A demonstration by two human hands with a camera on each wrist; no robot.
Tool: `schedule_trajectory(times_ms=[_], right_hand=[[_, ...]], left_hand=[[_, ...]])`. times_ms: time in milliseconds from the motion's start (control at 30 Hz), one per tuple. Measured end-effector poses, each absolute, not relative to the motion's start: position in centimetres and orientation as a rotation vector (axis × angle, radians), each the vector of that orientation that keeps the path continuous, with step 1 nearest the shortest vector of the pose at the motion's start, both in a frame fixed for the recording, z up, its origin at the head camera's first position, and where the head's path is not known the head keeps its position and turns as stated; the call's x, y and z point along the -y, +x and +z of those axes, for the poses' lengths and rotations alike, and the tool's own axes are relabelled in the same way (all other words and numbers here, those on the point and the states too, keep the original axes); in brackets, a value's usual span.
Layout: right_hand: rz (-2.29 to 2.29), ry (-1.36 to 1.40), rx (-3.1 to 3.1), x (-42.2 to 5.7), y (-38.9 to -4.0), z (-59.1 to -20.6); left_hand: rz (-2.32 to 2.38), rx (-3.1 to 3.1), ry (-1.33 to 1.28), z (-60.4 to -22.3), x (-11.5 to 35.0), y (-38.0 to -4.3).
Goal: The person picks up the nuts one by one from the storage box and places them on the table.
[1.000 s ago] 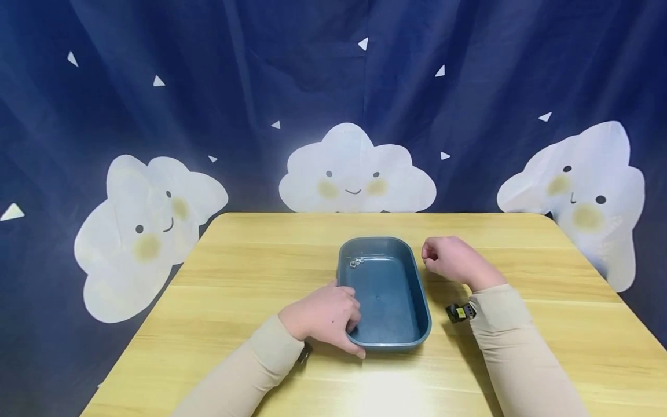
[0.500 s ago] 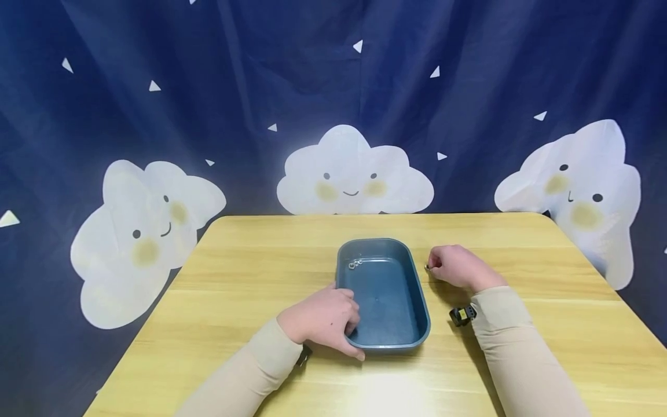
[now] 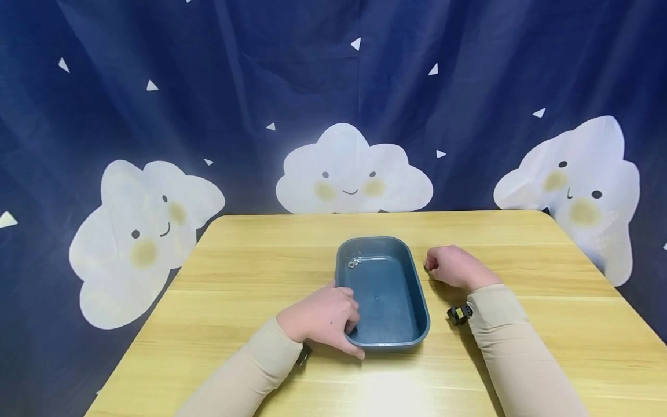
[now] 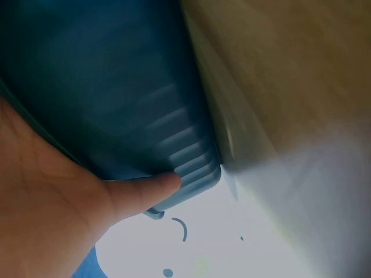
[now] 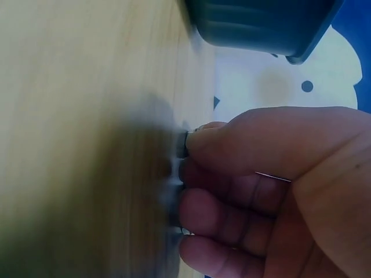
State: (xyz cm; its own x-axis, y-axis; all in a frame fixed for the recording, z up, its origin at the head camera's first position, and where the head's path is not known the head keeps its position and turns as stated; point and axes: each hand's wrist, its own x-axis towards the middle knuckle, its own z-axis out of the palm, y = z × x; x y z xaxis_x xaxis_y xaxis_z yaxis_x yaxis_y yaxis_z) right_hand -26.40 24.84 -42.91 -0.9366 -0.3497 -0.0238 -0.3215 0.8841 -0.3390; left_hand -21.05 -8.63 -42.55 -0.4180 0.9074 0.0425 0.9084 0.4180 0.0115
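A dark blue-green rectangular tray (image 3: 383,346) sits on the table, with several small shiny rings (image 3: 354,263) in its far left corner. My left hand (image 3: 324,315) grips the tray's near left rim, fingers inside and thumb along the outer wall. In the left wrist view that thumb (image 4: 145,192) lies on the ribbed side. To the right of the tray, my right hand (image 3: 455,266) is low over the table, its thumb and fingertips pinching a small ring-like metal piece (image 5: 183,143). The fingers mostly hide this piece, so its exact shape is unclear.
The light wooden table (image 3: 250,249) reaches back to a dark blue curtain (image 3: 312,63) with printed white clouds. A small black wrist camera (image 3: 460,314) hangs below the right cuff.
The right hand has come down slightly toward the table beside the tray, and a small ring-like piece has come into view at its fingertips. The left hand keeps its grip on the tray.
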Motion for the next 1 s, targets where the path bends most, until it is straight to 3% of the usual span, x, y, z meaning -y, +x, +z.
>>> schedule_trajectory(times_ms=[1000], right_hand=[[-0.515,-0.512,-3.013,-24.5,-26.1,-41.8]], left_hand=[[-0.062,2.651,-1.675,-42.3,8.6,-21.0]])
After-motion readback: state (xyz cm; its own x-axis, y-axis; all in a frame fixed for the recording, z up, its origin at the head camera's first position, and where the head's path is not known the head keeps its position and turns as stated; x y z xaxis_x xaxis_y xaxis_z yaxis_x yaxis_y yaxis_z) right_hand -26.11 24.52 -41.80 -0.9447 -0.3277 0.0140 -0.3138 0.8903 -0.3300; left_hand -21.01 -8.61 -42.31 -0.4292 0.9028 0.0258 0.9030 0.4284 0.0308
